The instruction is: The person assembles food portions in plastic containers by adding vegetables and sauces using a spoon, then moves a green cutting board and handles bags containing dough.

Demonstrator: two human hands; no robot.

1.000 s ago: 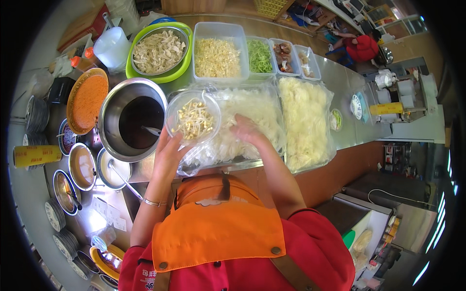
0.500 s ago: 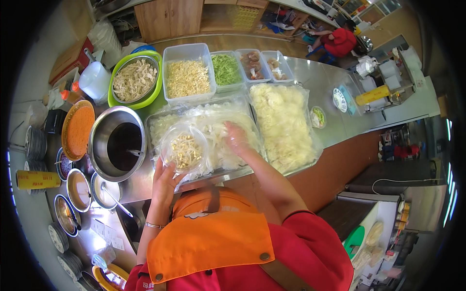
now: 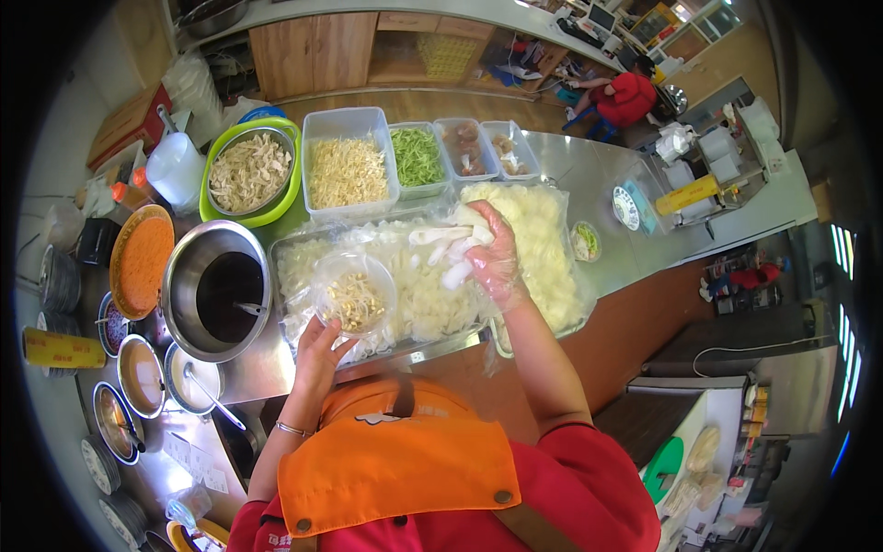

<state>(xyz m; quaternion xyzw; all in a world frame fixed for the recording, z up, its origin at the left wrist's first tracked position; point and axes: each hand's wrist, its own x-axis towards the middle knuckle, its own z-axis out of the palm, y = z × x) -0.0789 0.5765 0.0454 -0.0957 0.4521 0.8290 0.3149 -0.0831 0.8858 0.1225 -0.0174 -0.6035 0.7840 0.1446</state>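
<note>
My left hand [image 3: 319, 352] grips the near edge of a clear round bowl [image 3: 391, 293] with bean sprouts [image 3: 356, 300] in it. The bowl is held over a tray [image 3: 425, 350] of broad white noodles [image 3: 414, 285]. In a clear plastic glove, my right hand [image 3: 499, 262] is closed around a clump of white noodles [image 3: 452, 247]. That clump hangs above the tray's right side, near a second tray filled with pale yellow noodles [image 3: 541, 267].
Behind the trays stand tubs of pale shreds [image 3: 348, 173], green shreds [image 3: 417, 155] and brown pieces [image 3: 466, 150]. A steel pot of dark liquid [image 3: 230, 299] and an orange-filled bowl [image 3: 143, 262] are at left. A person in red [image 3: 630, 97] sits far right.
My right hand has risen from the white noodles and moved right, bringing a clump up with it. The left hand still holds the bowl in nearly the same place.
</note>
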